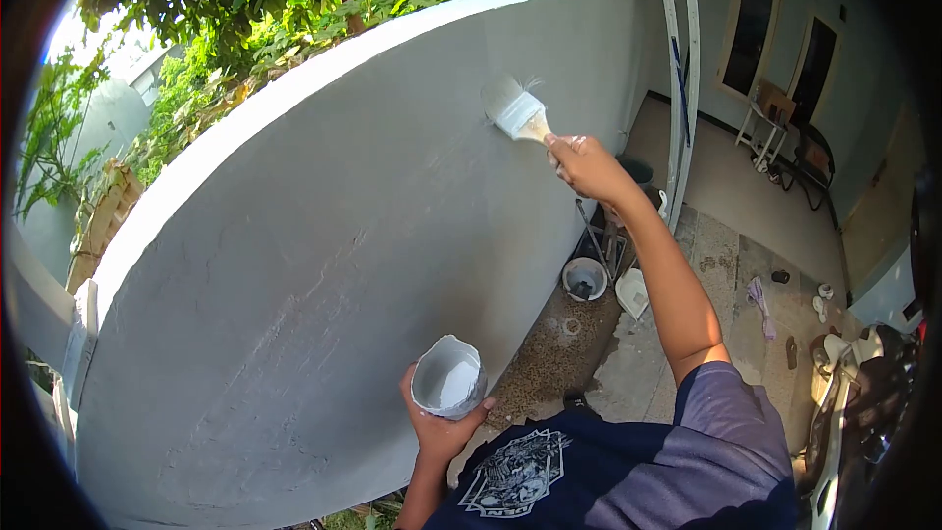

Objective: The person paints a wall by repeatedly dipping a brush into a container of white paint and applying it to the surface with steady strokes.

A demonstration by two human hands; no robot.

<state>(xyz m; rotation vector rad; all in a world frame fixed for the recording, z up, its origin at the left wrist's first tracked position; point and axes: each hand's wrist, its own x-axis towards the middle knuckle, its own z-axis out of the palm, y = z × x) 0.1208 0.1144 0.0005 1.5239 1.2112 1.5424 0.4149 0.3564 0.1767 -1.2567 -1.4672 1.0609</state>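
Your brush (521,117) at the dull, bumpy wall (324,245) has a wood handle (537,129). Near the wall, your shirt (638,476) is cloth.

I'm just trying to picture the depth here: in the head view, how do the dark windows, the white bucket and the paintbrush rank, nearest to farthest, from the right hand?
1. Paintbrush: held in the right hand.
2. White bucket: below the hand, on the ground.
3. Dark windows: far off, toward the picture's upper right.

Single head camera: wide view, forward and down past hands (589,169) onto near wall (324,245).
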